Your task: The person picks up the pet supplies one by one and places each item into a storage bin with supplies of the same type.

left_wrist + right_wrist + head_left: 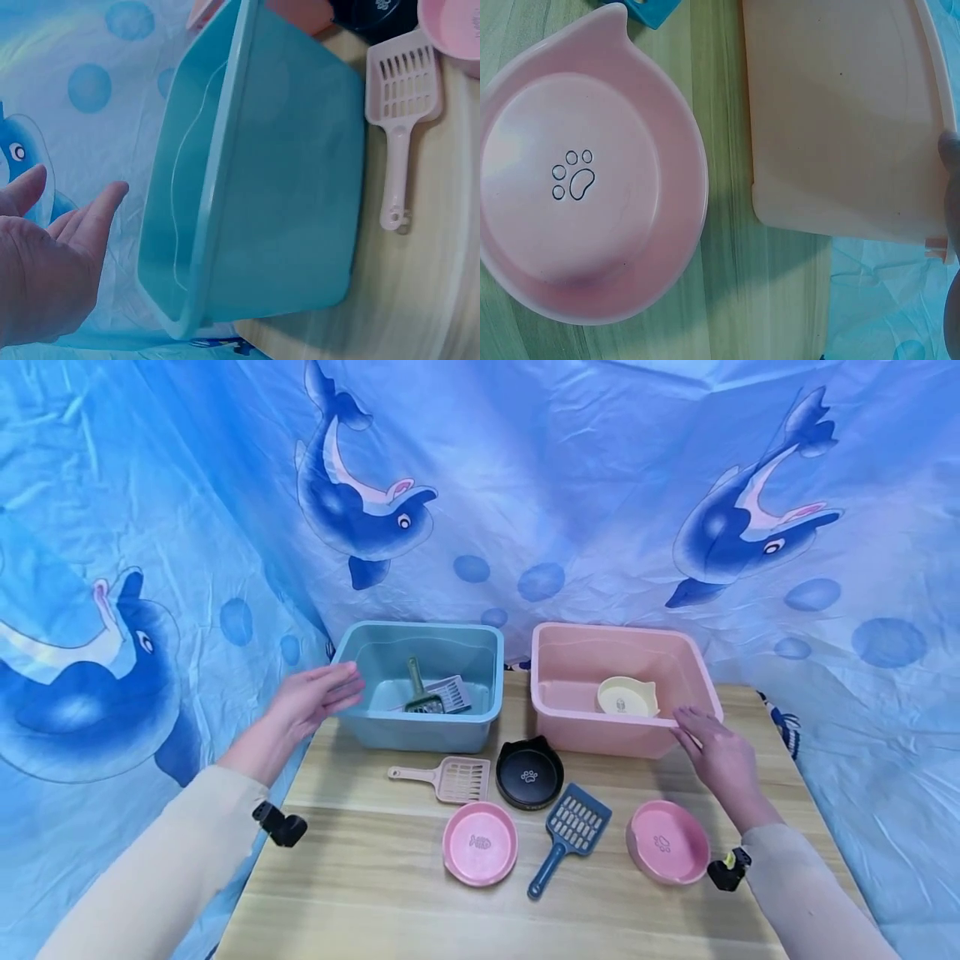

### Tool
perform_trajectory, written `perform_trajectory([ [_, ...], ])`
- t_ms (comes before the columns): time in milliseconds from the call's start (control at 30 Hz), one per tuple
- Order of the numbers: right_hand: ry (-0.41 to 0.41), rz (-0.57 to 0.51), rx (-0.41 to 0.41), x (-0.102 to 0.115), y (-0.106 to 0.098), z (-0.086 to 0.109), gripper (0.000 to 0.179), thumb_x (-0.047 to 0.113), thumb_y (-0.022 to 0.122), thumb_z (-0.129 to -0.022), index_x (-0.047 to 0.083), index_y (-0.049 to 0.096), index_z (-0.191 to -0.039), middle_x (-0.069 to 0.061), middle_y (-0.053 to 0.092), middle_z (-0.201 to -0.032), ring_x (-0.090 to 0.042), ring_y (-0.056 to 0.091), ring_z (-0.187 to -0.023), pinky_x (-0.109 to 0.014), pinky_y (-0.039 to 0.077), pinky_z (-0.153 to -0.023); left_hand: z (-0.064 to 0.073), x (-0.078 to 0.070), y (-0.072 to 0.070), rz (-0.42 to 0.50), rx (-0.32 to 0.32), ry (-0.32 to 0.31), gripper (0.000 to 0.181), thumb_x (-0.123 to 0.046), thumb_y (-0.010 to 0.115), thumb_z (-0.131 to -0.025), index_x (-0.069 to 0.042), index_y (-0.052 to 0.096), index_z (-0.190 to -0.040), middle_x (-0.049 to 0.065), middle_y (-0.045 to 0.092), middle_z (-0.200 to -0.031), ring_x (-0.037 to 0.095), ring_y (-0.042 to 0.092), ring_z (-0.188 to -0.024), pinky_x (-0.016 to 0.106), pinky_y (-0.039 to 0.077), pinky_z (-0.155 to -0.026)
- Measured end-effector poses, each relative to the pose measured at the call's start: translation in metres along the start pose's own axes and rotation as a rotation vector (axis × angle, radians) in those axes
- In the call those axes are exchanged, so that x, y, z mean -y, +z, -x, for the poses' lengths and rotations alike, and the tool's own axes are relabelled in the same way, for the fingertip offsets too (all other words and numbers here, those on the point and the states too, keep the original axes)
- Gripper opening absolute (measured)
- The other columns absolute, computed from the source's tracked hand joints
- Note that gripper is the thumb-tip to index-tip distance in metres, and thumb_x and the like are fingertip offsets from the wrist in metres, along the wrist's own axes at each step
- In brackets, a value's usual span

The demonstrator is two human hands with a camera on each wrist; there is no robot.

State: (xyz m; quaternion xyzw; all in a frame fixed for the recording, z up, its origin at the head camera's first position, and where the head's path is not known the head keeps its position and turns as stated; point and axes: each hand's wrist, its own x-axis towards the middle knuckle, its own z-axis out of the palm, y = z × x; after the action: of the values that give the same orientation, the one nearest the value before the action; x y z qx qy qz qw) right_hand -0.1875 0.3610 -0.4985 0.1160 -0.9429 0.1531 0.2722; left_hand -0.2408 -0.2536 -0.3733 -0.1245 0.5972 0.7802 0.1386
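Observation:
My left hand [315,697] hovers at the left end of a blue litter box [420,739], fingers extended and nothing held. Inside that box lie a green litter scoop [416,677] and a pale grey-lilac scoop [459,692]. At the front right corner of a pink litter box [592,735], my right hand [720,756] has its fingertips right at the rim, with no item in it. A cream cat-eared bowl [626,700] sits in the pink box. Closest below the right hand is a pink bowl [570,150] with a paw print.
In front of the boxes on the wooden table [360,877] lie a pale pink scoop [463,779], a black cat-eared bowl [529,774], another pink bowl [480,845] and a dark blue scoop [577,820]. A dolphin-patterned sheet [600,510] hangs behind and at the sides.

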Motion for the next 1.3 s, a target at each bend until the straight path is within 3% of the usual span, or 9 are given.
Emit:
perform_trajectory([
  [133, -0.014, -0.012, -0.018, 0.001, 0.001, 0.003, 0.042, 0.008, 0.085, -0.090, 0.003, 0.075, -0.130, -0.024, 0.073, -0.128, -0.052, 0.071, -0.113, -0.069, 0.059, -0.083, 0.014, 0.016, -0.007, 0.015, 0.049, 0.001, 0.012, -0.008, 0.069, -0.105, -0.012, 0.075, -0.115, 0.001, 0.082, -0.100, 0.014, 0.079, -0.100, 0.034, 0.060, -0.099],
  [233, -0.018, -0.014, -0.030, 0.001, 0.000, 0.003, 0.041, 0.007, 0.085, -0.089, 0.001, 0.075, -0.129, -0.025, 0.073, -0.127, -0.052, 0.071, -0.113, -0.069, 0.059, -0.081, 0.023, 0.028, -0.012, 0.010, 0.083, -0.007, 0.015, -0.009, 0.066, -0.107, -0.015, 0.078, -0.101, 0.001, 0.081, -0.102, 0.014, 0.079, -0.101, 0.034, 0.061, -0.097],
  [400, -0.014, -0.013, -0.029, -0.001, 0.000, 0.000, 0.041, 0.009, 0.084, -0.091, 0.002, 0.075, -0.130, -0.025, 0.073, -0.128, -0.053, 0.070, -0.113, -0.070, 0.059, -0.079, 0.031, 0.053, -0.025, 0.006, 0.094, -0.022, 0.017, -0.010, 0.062, -0.109, -0.014, 0.078, -0.104, 0.001, 0.081, -0.104, 0.015, 0.079, -0.103, 0.035, 0.061, -0.098],
  [600, 0.002, -0.009, -0.011, 0.000, 0.000, 0.001, 0.043, 0.010, 0.084, -0.091, 0.004, 0.074, -0.132, -0.025, 0.072, -0.129, -0.054, 0.070, -0.114, -0.071, 0.058, -0.081, 0.029, 0.088, -0.037, -0.001, 0.055, -0.051, 0.011, -0.014, 0.062, -0.110, -0.008, 0.070, -0.113, 0.000, 0.080, -0.105, 0.014, 0.078, -0.104, 0.036, 0.061, -0.101],
  [833, 0.027, -0.006, -0.004, -0.001, 0.001, 0.002, 0.045, 0.012, 0.084, -0.092, 0.006, 0.073, -0.135, -0.024, 0.072, -0.130, -0.052, 0.069, -0.117, -0.071, 0.057, -0.084, 0.023, 0.133, -0.033, 0.062, -0.022, -0.128, 0.048, -0.019, 0.062, -0.110, 0.007, 0.046, -0.146, 0.006, 0.077, -0.114, 0.017, 0.076, -0.108, 0.037, 0.059, -0.104],
  [933, 0.031, -0.003, -0.016, -0.003, 0.003, 0.004, 0.046, 0.012, 0.085, -0.091, 0.006, 0.073, -0.135, -0.023, 0.072, -0.130, -0.053, 0.068, -0.117, -0.072, 0.056, -0.086, 0.021, 0.151, -0.030, 0.091, -0.040, -0.141, 0.053, -0.020, 0.062, -0.111, 0.010, 0.043, -0.150, 0.013, 0.074, -0.127, 0.019, 0.075, -0.114, 0.038, 0.058, -0.106],
  [1033, 0.029, -0.002, -0.037, -0.004, 0.003, 0.006, 0.046, 0.010, 0.086, -0.090, 0.006, 0.074, -0.134, -0.022, 0.073, -0.130, -0.052, 0.069, -0.118, -0.071, 0.056, -0.089, 0.018, 0.167, -0.028, 0.135, -0.054, -0.160, 0.037, -0.020, 0.061, -0.111, 0.002, 0.056, -0.139, 0.025, 0.061, -0.147, 0.021, 0.074, -0.117, 0.040, 0.056, -0.109],
  [1133, 0.017, -0.005, -0.058, -0.004, 0.005, 0.007, 0.047, 0.009, 0.086, -0.089, 0.005, 0.074, -0.134, -0.021, 0.073, -0.131, -0.049, 0.069, -0.120, -0.068, 0.056, -0.097, 0.017, 0.181, -0.028, 0.189, -0.085, -0.183, 0.014, -0.019, 0.062, -0.110, -0.009, 0.069, -0.117, 0.028, 0.049, -0.157, 0.023, 0.074, -0.118, 0.041, 0.054, -0.111],
  [1300, 0.003, -0.014, -0.085, -0.003, 0.011, 0.007, 0.047, 0.008, 0.086, -0.089, 0.004, 0.073, -0.134, -0.021, 0.073, -0.131, -0.046, 0.068, -0.123, -0.064, 0.053, -0.106, 0.017, 0.197, -0.030, 0.252, -0.134, -0.213, 0.012, -0.018, 0.066, -0.108, -0.018, 0.075, -0.100, 0.020, 0.072, -0.130, 0.025, 0.074, -0.118, 0.042, 0.052, -0.112],
])
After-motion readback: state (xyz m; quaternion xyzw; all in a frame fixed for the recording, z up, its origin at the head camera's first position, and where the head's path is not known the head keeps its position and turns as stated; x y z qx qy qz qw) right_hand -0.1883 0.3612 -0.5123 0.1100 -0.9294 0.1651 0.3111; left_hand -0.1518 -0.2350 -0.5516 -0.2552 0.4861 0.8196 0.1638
